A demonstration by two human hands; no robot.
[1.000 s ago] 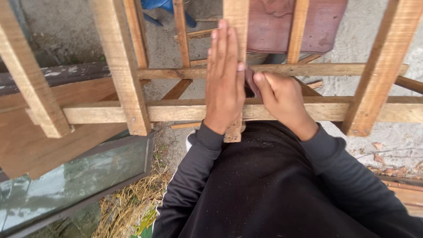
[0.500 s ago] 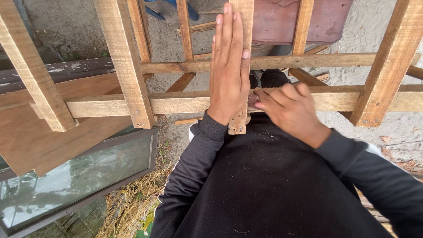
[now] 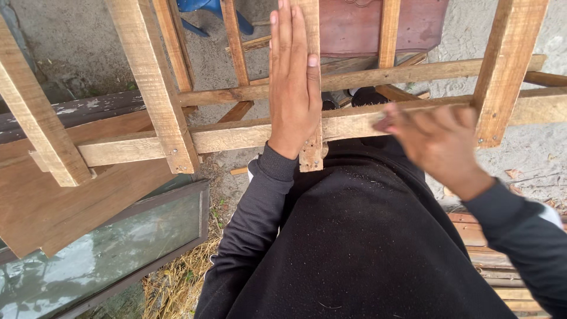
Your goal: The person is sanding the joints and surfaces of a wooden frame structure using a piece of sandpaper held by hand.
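While its fingers (image 3: 283, 41) lie straight and together, the left hand (image 3: 293, 88) presses flat on the slat (image 3: 311, 150), gripping nothing. That slat stands upright across the rail (image 3: 236, 134) of the wooden frame (image 3: 150, 88). Right of the slat, the right hand (image 3: 434, 142) hovers blurred just by the rail; how far it is open, I cannot tell. Below the frame lies a glass pane (image 3: 100, 254).
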